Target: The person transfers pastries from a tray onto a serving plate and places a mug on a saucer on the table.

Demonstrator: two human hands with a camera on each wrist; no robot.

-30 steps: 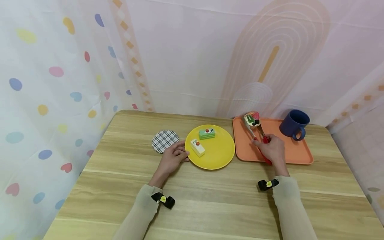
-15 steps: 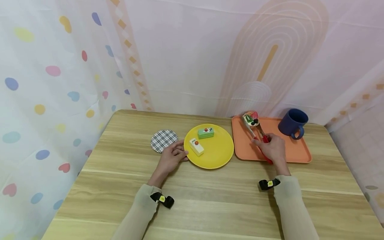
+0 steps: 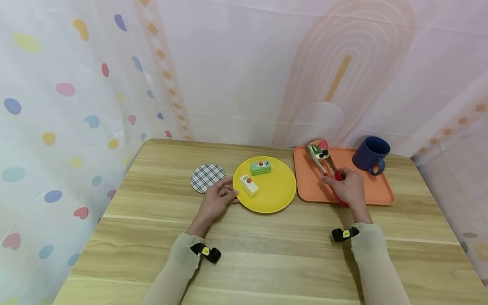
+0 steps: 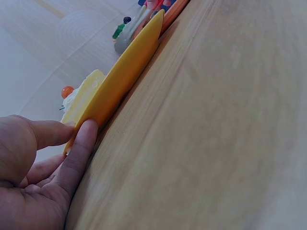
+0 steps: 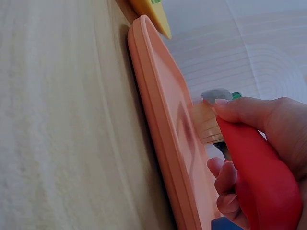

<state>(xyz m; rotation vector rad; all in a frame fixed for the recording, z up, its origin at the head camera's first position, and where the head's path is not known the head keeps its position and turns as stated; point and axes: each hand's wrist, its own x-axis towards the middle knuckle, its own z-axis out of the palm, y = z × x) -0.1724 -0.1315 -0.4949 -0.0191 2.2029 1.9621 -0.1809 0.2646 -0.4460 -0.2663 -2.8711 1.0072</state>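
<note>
The left hand (image 3: pixel 218 199) pinches the left rim of a yellow plate (image 3: pixel 276 188); in the left wrist view its thumb and fingers (image 4: pixel 81 143) hold the plate's edge. On the plate lie a green cake slice (image 3: pixel 261 168) and a cream one (image 3: pixel 249 186), each with a red ball on top. The right hand (image 3: pixel 348 186) grips tongs with red handles (image 3: pixel 337 176). Between the tongs' metal ends is a round fruit-topped tart (image 3: pixel 318 150), over the back left of an orange tray (image 3: pixel 312 191). In the right wrist view, the tart (image 5: pixel 206 123) appears beyond the red handle (image 5: pixel 259 177).
A dark blue mug (image 3: pixel 370 155) stands at the tray's back right, its handle towards the front right. A round checked coaster (image 3: pixel 206 176) lies left of the plate, close to the left hand. Patterned cloth hangs behind the wooden table (image 3: pixel 259 258).
The head view has shifted slightly. Both hands keep their holds on the plate and the tongs; the right wrist has moved a little to the right, and the tart stays between the tongs' ends.
</note>
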